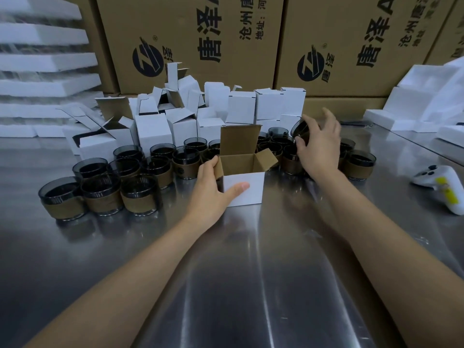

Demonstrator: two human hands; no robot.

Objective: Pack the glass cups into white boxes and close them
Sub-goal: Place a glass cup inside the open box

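An open white box (247, 189) with brown inner flaps stands on the steel table (251, 285) in the middle. My left hand (213, 189) grips its left side, thumb across the front face. My right hand (317, 144) holds a dark glass cup (300, 130) tilted above the cluster at the right of the box. Several dark glass cups with brown sleeves (140, 194) stand in rows left and right behind the box. A pile of white boxes (190, 116), some open and some shut, lies behind the cups.
Large brown cartons (190, 41) wall off the back. White foam sheets (45, 61) are stacked at the left and more foam (411, 106) at the right. A white controller with a yellow label (442, 187) lies on the table's right side.
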